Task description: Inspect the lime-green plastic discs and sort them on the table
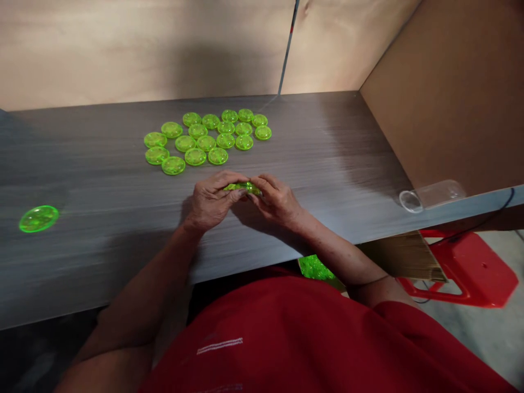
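Both my hands meet over the grey table, near its front edge, around one bright green transparent disc (pixel 250 188). My left hand (pixel 213 199) is closed on the disc's left part, fingers along its far side and thumb on the near side. On the right part, my right hand (pixel 278 201) pinches the same disc between fingers and thumb. The fingers cover much of it. Beyond my hands, several similar green discs (pixel 206 143) lie flat in loose rows. Another green disc (pixel 39 219) lies by itself at the far left.
The grey table (pixel 319 164) is bounded by a wooden back panel (pixel 123 54) and a right side panel (pixel 458 98). A clear plastic cup (pixel 438 195) lies at the right. Below are a cardboard box (pixel 405 256), green pieces (pixel 315 267) and a red stool (pixel 483 267).
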Tool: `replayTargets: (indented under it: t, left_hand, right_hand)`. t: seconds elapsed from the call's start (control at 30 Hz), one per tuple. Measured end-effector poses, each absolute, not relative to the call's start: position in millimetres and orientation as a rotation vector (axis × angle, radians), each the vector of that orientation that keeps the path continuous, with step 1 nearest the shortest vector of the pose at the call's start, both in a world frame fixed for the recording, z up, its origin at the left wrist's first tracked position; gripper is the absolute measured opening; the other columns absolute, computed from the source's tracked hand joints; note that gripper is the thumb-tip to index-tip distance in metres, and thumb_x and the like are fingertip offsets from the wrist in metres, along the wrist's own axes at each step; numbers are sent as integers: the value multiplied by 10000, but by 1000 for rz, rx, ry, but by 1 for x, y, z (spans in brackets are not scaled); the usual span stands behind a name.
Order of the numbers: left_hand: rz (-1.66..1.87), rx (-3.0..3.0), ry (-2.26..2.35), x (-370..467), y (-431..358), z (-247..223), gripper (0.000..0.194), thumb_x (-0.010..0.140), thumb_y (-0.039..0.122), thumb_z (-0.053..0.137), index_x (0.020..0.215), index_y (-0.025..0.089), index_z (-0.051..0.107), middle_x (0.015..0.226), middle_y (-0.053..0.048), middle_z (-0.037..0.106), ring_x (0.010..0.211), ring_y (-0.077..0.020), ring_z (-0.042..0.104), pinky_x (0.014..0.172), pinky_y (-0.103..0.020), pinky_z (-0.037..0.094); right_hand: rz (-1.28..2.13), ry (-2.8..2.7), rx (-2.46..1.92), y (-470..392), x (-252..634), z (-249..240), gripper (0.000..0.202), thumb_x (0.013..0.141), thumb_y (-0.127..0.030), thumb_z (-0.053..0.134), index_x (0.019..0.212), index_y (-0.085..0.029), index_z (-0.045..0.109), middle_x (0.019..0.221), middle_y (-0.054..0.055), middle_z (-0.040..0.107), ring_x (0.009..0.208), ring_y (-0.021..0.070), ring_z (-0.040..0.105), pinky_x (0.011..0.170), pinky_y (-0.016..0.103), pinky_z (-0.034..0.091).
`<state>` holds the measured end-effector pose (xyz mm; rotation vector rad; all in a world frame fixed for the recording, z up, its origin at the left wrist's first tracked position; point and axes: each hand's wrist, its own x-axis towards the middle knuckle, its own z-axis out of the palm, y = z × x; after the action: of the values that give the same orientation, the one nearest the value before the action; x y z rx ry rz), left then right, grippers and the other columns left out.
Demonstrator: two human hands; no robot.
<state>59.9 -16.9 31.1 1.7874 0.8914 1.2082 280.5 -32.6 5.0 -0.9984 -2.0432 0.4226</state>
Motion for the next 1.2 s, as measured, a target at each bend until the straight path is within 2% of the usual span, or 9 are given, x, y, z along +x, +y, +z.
replayTargets:
  t: [0.27, 0.5, 0.7, 0.83, 0.97, 1.1, 1.2]
  left_hand:
    - [1277, 1759, 948, 64, -27, 31, 145, 978, 421, 912, 1005, 280, 903, 1084, -52, 866, 1024, -233, 803, 921, -403, 704]
    - [1231, 1665, 918, 64, -20, 28, 290, 882, 513, 986, 970, 246, 913, 1054, -67, 876, 1001, -242, 828, 918, -366, 713]
    - [883, 1229, 818, 53, -10, 27, 479, 750, 578, 1068, 1021, 220, 902, 953, -56, 879, 744, -219, 840, 703, -341, 734]
    - [744, 1163, 839, 50, -7, 26, 490, 683, 520, 1104, 1023, 239, 891, 916, -34, 873, 690, -210, 841, 601, -279, 701]
    - [800, 1157, 784, 48, -6, 22, 496, 700, 419, 1107, 1104, 243, 880, 1064, -62, 900, 857, -243, 879, 750, -338, 755]
    - [885, 1206, 706, 49, -5, 18, 547, 731, 450, 1100, 1196, 268, 876, 1203, -90, 903, 1127, -333, 880, 942, -446, 760]
    - [884, 1251, 689, 50, -6, 17, 553, 741, 477, 1097, 1228, 311, 895, 1250, -81, 901, 1247, -385, 854, 1031, -508, 743]
  right_hand:
    - [366, -2062, -913, -31, 282, -2, 175, 1163, -341, 619, 1223, -257, 760, 1122, 106, 743, 1007, 260, 710, 921, 427, 639]
    - [250, -2062, -762, -26, 291, -9, 169, 1175, -259, 614, 1312, -246, 712, 1125, 85, 745, 1001, 216, 725, 900, 361, 644]
    - [445, -2054, -699, -25, 300, -1, 261, 1170, -238, 617, 1419, -265, 690, 1193, 91, 775, 1024, 195, 745, 924, 345, 657]
    - [536, -2039, -669, -27, 299, 4, 279, 1185, -266, 579, 1420, -275, 730, 1293, 101, 769, 1146, 205, 759, 988, 369, 663]
    - [595, -1962, -711, -29, 294, 5, 302, 1162, -335, 649, 1447, -289, 737, 1334, 99, 759, 1124, 209, 756, 966, 380, 677]
    - [566, -1900, -729, -33, 288, 4, 406, 1106, -388, 763, 1498, -297, 708, 1367, 112, 755, 1102, 224, 743, 953, 397, 684]
    - [550, -1886, -747, -34, 285, 2, 415, 1094, -401, 787, 1491, -306, 717, 1386, 112, 742, 1146, 239, 745, 995, 431, 687]
